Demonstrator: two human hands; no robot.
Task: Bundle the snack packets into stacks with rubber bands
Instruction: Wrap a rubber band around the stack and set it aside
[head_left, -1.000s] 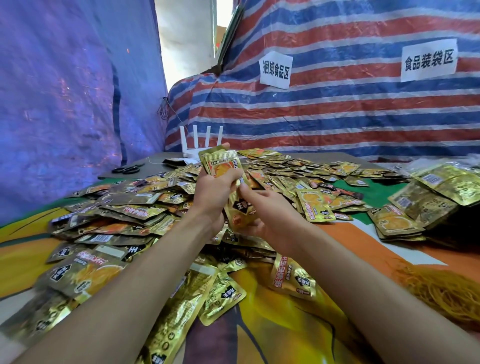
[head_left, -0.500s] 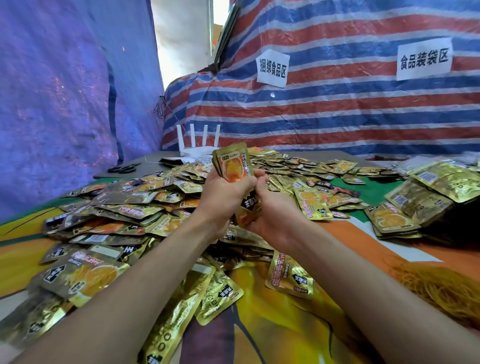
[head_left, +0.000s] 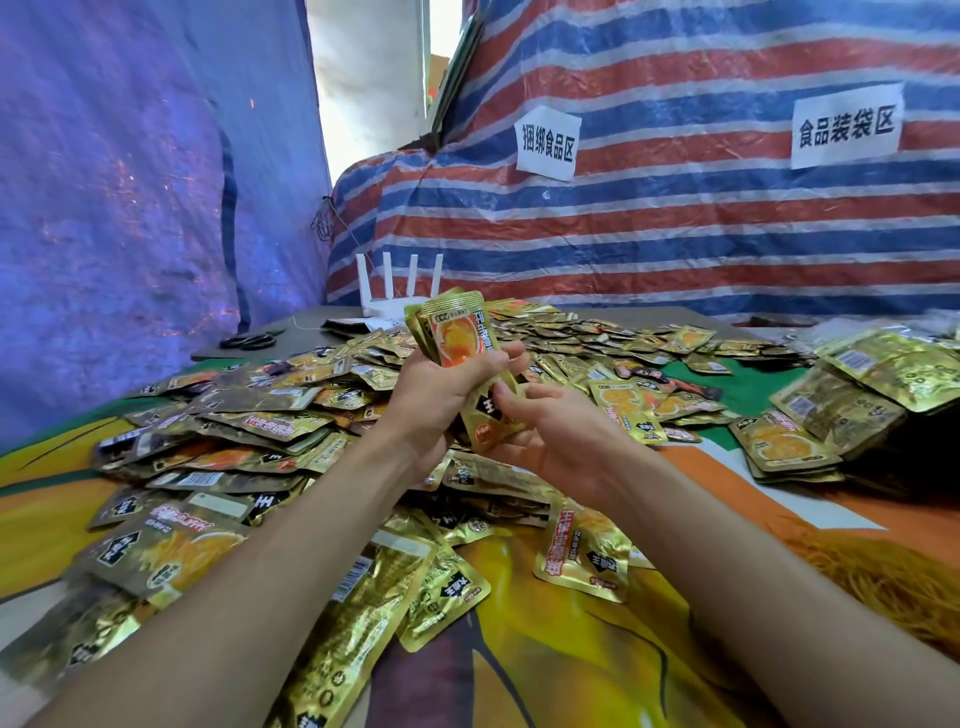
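Presently the step in hand is judged to be gathering and squaring, not yet banding. My left hand (head_left: 436, 395) grips the stack (head_left: 457, 338) of snack packets about its middle, fingers curled round it, and holds it upright, clear of the surface (head_left: 545, 649). My right hand (head_left: 556, 441) lies palm-up just beneath the stack, its fingers curled onto the lower end, where one packet hangs below the rest. No rubber band can be seen on the stack.

The loose packets (head_left: 260, 431) lie heaped beneath the stack and spread to its left and beyond it. The rubber bands (head_left: 883, 582) lie in a tangle well to the right of the stack and nearer to me.

Assessment: the low packet wants pushing up flush with the others. After that my right hand must let go and reach to the bands, while the left grips firmly enough that the slick foil packets do not fan out.
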